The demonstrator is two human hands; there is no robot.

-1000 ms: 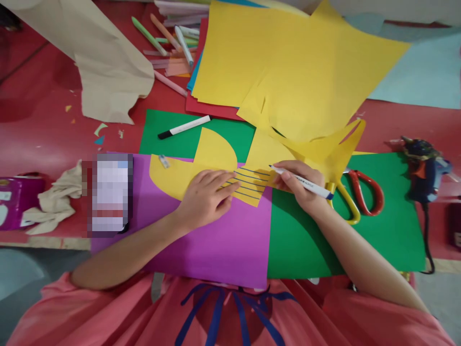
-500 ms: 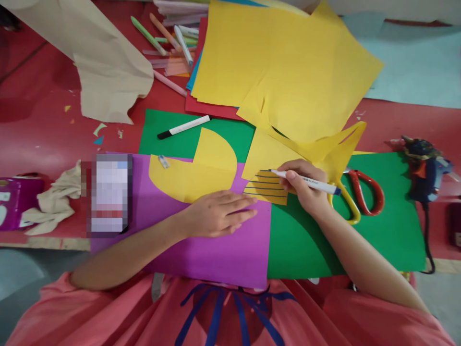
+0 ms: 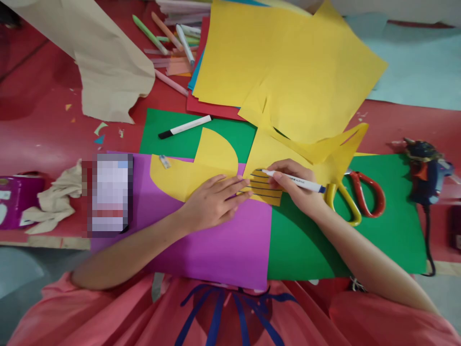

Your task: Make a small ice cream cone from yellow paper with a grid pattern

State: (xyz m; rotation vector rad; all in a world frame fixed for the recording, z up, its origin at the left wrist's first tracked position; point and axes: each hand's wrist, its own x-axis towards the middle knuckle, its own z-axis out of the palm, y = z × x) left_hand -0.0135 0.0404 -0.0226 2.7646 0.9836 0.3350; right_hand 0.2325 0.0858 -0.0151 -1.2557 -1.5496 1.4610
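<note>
Scissors (image 3: 355, 194), glue gun (image 3: 427, 168), black-capped marker (image 3: 185, 127) on green paper (image 3: 392, 226)

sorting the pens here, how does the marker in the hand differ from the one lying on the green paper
The marker in the right hand is uncapped, its tip on the lined yellow piece; the marker on the green paper lies untouched. The held marker has a blue end; the lying one has a black end. Both have white barrels.

The person is wearing a coral-pink top (image 3: 223, 312) with dark blue lines printed across its front. Both forearms are showing bare, with no sleeves reaching them, and the left hand (image 3: 212, 202) and right hand (image 3: 295, 187) are wearing nothing.
</note>
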